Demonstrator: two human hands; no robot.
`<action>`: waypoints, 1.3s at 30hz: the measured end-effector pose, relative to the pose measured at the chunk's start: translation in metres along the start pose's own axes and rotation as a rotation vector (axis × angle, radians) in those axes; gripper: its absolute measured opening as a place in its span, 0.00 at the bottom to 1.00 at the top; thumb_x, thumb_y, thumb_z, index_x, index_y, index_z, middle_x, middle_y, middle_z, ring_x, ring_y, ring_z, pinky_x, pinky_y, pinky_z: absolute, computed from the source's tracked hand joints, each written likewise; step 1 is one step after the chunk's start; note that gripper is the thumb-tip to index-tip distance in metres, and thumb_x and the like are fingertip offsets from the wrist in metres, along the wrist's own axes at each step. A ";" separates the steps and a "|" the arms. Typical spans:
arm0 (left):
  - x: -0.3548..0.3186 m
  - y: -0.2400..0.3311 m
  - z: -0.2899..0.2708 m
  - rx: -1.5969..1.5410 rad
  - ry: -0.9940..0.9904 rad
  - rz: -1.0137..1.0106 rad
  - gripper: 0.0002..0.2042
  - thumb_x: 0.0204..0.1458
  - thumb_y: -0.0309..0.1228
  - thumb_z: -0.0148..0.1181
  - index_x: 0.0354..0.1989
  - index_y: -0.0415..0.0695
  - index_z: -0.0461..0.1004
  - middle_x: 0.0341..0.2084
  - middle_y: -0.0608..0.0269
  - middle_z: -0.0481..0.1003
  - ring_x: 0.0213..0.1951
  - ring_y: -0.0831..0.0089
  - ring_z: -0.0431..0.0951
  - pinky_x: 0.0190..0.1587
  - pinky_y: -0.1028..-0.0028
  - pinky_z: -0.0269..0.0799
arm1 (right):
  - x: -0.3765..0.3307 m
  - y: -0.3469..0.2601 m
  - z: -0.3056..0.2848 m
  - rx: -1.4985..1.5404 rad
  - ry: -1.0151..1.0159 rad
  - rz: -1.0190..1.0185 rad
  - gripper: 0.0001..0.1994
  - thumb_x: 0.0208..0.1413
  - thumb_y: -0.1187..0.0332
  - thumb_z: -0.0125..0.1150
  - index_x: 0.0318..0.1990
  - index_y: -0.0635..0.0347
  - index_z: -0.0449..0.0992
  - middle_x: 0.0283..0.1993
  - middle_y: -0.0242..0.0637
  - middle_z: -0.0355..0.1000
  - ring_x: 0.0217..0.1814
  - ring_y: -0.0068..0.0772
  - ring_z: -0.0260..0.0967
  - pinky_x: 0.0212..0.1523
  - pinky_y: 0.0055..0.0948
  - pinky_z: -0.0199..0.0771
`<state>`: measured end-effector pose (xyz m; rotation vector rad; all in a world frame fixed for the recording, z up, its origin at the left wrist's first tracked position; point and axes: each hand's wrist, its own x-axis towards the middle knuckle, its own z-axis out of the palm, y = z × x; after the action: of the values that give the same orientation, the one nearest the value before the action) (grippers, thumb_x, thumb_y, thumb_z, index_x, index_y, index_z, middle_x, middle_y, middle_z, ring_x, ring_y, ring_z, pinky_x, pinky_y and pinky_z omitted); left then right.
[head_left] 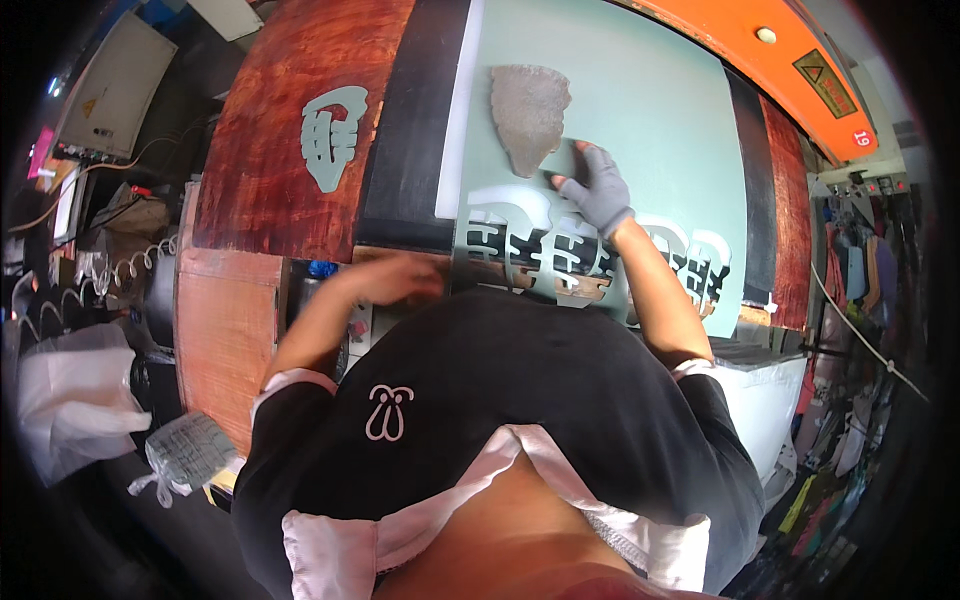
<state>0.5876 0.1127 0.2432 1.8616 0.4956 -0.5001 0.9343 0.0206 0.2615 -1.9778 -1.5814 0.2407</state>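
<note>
Black shirt [520,400] fills the foreground. Left hand [395,280] sits blurred at the table [270,170] edge; its fingers cannot be told. Farther right, the gloved right hand [597,190] presses flat, fingers spread, on the pale green sheet [650,110], just beside a grey cutout [528,115].

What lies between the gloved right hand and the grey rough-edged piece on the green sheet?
Head view: only bare pale green sheet separates the right hand from the grey piece.

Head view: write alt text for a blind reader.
A person's grey-gloved right hand presses on a pale green sheet with shapes cut out, beside a rough grey-brown patch. The bare left hand rests at the red-brown wooden table's edge.
</note>
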 end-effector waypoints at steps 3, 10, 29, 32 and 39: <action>0.016 0.028 -0.070 -0.395 0.395 0.241 0.13 0.58 0.36 0.47 0.44 0.42 0.71 0.34 0.68 0.73 0.34 0.83 0.69 0.36 0.80 0.66 | 0.010 -0.013 0.019 -0.060 -0.025 -0.060 0.36 0.40 0.52 0.65 0.54 0.66 0.62 0.54 0.51 0.62 0.57 0.50 0.59 0.57 0.36 0.60; 0.155 0.062 -0.168 -0.367 0.893 0.509 0.18 0.58 0.38 0.48 0.53 0.40 0.67 0.48 0.62 0.71 0.49 0.74 0.69 0.50 0.75 0.64 | 0.004 -0.011 0.032 -0.062 0.081 -0.149 0.42 0.34 0.55 0.72 0.55 0.68 0.60 0.52 0.51 0.63 0.54 0.49 0.61 0.57 0.36 0.62; 0.194 0.053 -0.208 -0.552 0.662 0.398 0.21 0.60 0.38 0.39 0.54 0.37 0.64 0.47 0.59 0.73 0.54 0.71 0.66 0.61 0.72 0.52 | 0.025 -0.014 0.047 -0.016 0.178 -0.189 0.42 0.21 0.57 0.77 0.52 0.58 0.66 0.51 0.50 0.63 0.52 0.52 0.60 0.54 0.41 0.62; 0.196 0.051 -0.207 -0.526 0.692 0.413 0.20 0.60 0.38 0.39 0.53 0.36 0.65 0.47 0.60 0.73 0.53 0.72 0.66 0.60 0.72 0.53 | 0.026 -0.012 0.045 -0.041 0.171 -0.200 0.42 0.21 0.56 0.76 0.51 0.60 0.66 0.50 0.51 0.64 0.51 0.54 0.61 0.52 0.40 0.64; 0.200 0.048 -0.210 -0.471 0.709 0.426 0.21 0.59 0.39 0.41 0.53 0.36 0.66 0.47 0.62 0.73 0.53 0.72 0.66 0.60 0.73 0.54 | 0.026 0.007 0.035 0.136 0.065 -0.172 0.39 0.28 0.57 0.75 0.53 0.61 0.66 0.53 0.49 0.64 0.56 0.51 0.60 0.57 0.36 0.62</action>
<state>0.8009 0.3150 0.2346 1.5748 0.5908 0.5480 0.9305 0.0552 0.2348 -1.7194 -1.6381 0.2067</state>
